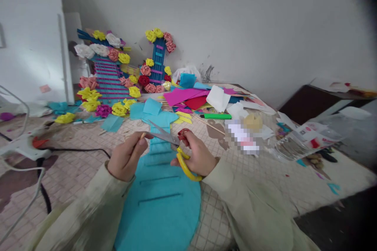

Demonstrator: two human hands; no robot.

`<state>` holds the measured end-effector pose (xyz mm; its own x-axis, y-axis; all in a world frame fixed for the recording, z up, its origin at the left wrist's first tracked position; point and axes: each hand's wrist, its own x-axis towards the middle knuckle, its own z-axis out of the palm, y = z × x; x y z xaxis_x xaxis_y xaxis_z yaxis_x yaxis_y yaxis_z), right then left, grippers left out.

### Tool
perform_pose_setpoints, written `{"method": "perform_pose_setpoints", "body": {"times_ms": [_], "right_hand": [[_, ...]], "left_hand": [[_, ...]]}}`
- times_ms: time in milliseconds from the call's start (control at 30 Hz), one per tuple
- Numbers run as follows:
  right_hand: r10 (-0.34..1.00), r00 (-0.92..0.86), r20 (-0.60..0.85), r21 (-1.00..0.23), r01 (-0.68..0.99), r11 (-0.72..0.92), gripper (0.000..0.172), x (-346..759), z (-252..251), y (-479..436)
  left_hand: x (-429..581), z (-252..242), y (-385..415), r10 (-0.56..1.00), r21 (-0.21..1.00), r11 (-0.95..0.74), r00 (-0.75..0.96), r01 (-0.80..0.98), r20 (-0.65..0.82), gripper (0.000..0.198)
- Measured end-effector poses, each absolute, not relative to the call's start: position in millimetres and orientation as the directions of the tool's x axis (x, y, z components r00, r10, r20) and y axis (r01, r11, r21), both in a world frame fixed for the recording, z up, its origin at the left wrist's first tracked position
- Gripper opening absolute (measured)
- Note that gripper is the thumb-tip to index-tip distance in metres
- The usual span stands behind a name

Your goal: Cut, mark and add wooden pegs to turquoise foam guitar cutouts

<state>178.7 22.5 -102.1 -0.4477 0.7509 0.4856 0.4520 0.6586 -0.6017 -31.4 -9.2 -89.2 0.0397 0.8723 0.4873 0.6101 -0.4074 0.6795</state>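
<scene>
My right hand (198, 156) is closed on a pair of scissors (167, 136), with a yellow loop and a red loop at the handles. The blades are spread apart and point left toward my left hand (128, 155). That hand pinches a thin, light wooden stick (143, 135); only its short end shows between thumb and finger. Whether a blade touches the stick I cannot tell. Below both hands lies a turquoise guitar-like shape (160, 215), its round body near me and its neck pointing away. Several dark lines run across it.
Paper flowers surround two blue decorated pieces (108, 78) (158, 59) against the wall. Coloured paper sheets (182, 96) and a green marker (217, 116) lie beyond my hands. A power strip (23, 145) with cables is at left, a clear plastic bottle (294, 143) at right.
</scene>
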Motion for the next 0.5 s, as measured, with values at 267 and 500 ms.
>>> {"method": "perform_pose_setpoints", "body": {"times_ms": [267, 500], "right_hand": [[0.7, -0.499, 0.51, -0.535, 0.453, 0.713, 0.046, 176.0, -99.5, 18.2], [0.704, -0.501, 0.502, -0.542, 0.452, 0.708, 0.043, 175.6, -97.0, 16.6]], "left_hand": [[-29.9, -84.2, -13.0, 0.767, 0.547, -0.609, 0.249, 0.575, 0.592, 0.023], [-27.4, -84.1, -14.2, 0.78, 0.559, -0.584, 0.215, 0.588, 0.588, 0.022]]}}
